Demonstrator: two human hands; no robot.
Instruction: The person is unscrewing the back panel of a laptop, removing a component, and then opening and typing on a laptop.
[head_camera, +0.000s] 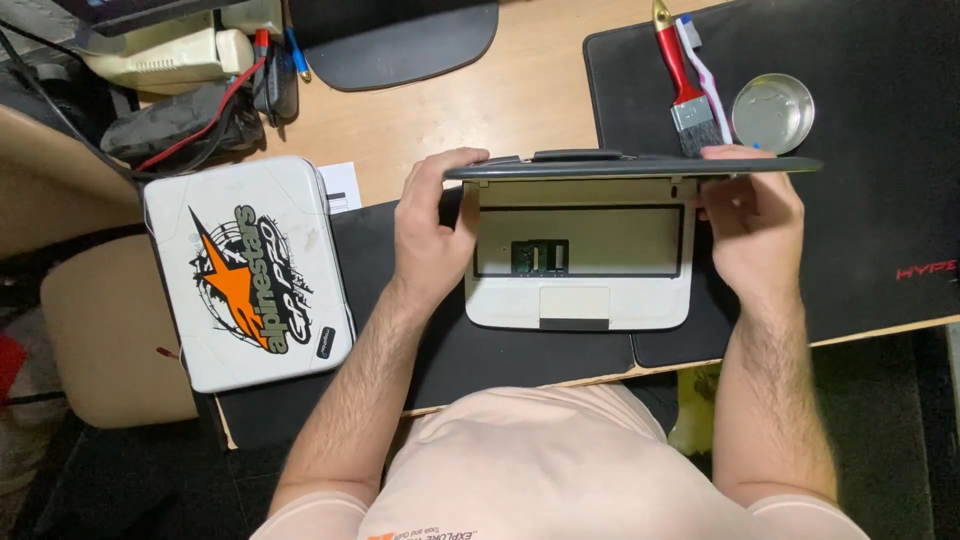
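Both hands (430, 235) (750, 225) grip the laptop lid's (630, 166) ends.

Even, warm indoor light falls from above; the wooden desk (520, 100) toward twelve o'clock is brightest. Soft glare marks the round metal tin (772, 112) at two o'clock. The floor toward seven o'clock lies dim. Focus is sharp throughout; shadows are short and faint.

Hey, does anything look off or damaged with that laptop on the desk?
Yes. The small white laptop has no keyboard: its key bay is a bare recessed tray with a dark circuit part showing. The left hand and right hand grip the sides near its dark lid.
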